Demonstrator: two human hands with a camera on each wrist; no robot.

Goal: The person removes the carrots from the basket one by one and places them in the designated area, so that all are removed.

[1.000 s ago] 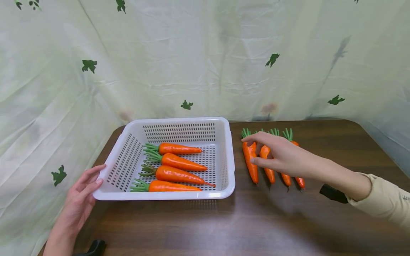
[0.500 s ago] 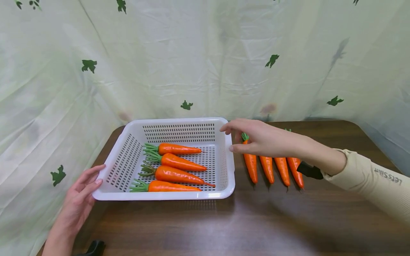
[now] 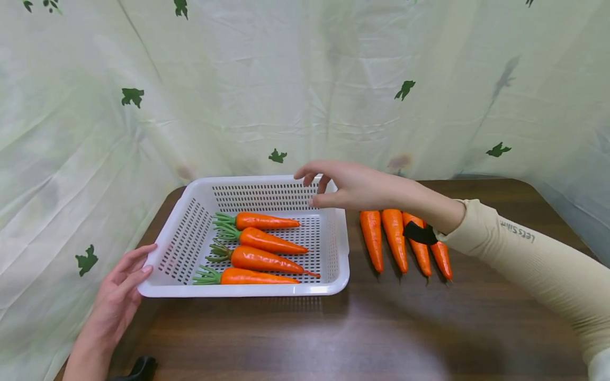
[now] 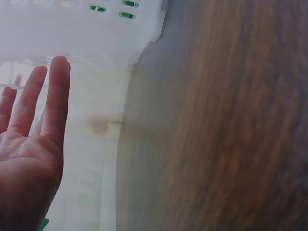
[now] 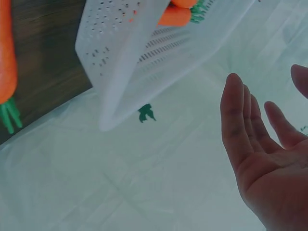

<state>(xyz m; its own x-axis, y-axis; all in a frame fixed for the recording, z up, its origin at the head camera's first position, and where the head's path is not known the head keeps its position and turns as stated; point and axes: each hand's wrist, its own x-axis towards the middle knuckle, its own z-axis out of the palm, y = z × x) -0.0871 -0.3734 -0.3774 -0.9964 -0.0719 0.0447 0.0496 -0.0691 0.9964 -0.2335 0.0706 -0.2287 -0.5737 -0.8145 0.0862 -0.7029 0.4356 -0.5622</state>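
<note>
In the head view a white plastic basket (image 3: pixel 334 264) with slotted walls holds several carrots (image 3: pixel 257 258) with green tops, lying side by side. My left hand (image 3: pixel 111 301) touches the basket's left rim near its front corner, fingertips and thumb tip at the edge. The left wrist view shows the straight fingers (image 4: pixel 57 103) of that hand against the basket's outer side. Above the basket's far right corner, my right hand (image 3: pixel 357 185) is raised with parted, slightly bent fingers and holds nothing. In the right wrist view its palm (image 5: pixel 279 178) faces up, apart from the basket.
Several more carrots (image 3: pixel 371 241) lie in a row on the brown wooden table (image 3: pixel 295 344), right of the basket. My right forearm and sleeve cross over them, hiding their tops. Behind the table hangs a pale curtain (image 3: pixel 229 106) with green leaf shapes.
My right hand has moved left and away from me, from over the carrots on the table to above the basket's far right corner. My left hand and the basket stay put.
</note>
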